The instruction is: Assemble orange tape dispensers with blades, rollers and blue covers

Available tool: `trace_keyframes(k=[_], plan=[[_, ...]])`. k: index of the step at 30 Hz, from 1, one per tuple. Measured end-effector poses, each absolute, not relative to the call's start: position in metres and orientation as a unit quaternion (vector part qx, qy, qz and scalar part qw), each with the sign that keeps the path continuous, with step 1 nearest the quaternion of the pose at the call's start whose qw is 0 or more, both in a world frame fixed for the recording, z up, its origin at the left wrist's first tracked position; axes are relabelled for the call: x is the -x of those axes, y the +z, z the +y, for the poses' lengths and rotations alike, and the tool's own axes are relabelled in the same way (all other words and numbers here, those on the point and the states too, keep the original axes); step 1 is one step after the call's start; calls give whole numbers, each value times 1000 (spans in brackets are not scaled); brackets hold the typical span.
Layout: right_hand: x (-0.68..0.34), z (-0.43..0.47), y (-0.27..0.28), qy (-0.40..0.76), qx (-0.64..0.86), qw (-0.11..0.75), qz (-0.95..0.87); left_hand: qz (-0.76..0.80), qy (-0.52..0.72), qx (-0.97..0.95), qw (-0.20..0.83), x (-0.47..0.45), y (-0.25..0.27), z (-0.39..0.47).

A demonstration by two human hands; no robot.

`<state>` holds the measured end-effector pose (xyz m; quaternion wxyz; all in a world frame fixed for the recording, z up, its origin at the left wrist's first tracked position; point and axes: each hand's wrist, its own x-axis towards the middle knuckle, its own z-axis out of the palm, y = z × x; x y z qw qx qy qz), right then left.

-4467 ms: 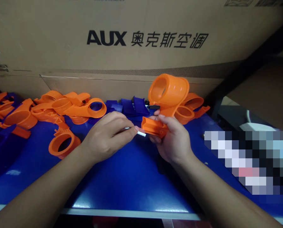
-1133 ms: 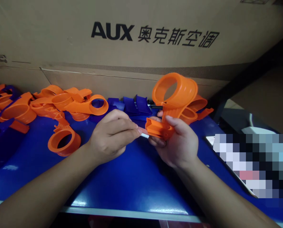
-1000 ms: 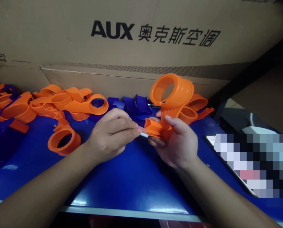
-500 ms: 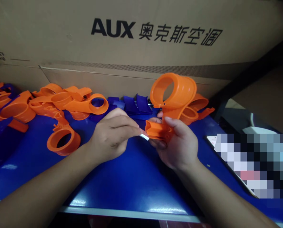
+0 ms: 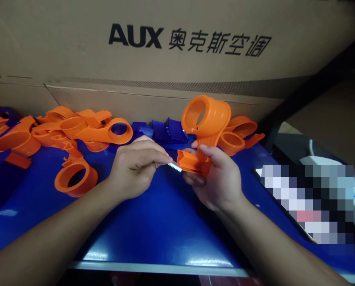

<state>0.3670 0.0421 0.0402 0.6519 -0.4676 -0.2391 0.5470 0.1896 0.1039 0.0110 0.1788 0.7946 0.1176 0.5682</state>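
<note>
My right hand (image 5: pixel 220 178) is closed around the lower part of an orange plastic tape dispenser (image 5: pixel 208 115). Its round ring points up and its short arm points left. My left hand (image 5: pixel 138 167) pinches a small metal serrated blade (image 5: pixel 175 167) between thumb and fingertips, teeth facing down. The blade's right end lies at the tip of the dispenser's short arm; whether it touches I cannot tell. The fingers of my right hand behind the dispenser are partly hidden.
Several orange tape dispensers (image 5: pixel 120 131) and dark blue plastic parts (image 5: pixel 177 131) lie along the back of the blue table (image 5: pixel 135 234). One orange dispenser (image 5: pixel 90 178) sits nearer, at left. Behind stands a large cardboard box (image 5: pixel 76 51). At right lies a blurred-out device (image 5: pixel 305 210).
The view has shifted slightly. Both hands keep their grips, and the dispenser has turned a little, its ring now slightly lower. More of the blade's length shows beyond my left fingertips.
</note>
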Motion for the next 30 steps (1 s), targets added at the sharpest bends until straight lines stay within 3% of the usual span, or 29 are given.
trace_keyframes(k=[9,20,25,30], plan=[[-366,44,33,482,485,687,-245,96,558,-822,63,-188,11,100],[-360,41,33,522,497,654,-228,61,529,-846,41,-197,0,93],[-368,45,35,536,462,669,-227,177,526,-832,-7,-198,2,80],[-373,48,34,541,433,690,-209,247,539,-800,90,-208,-6,60]])
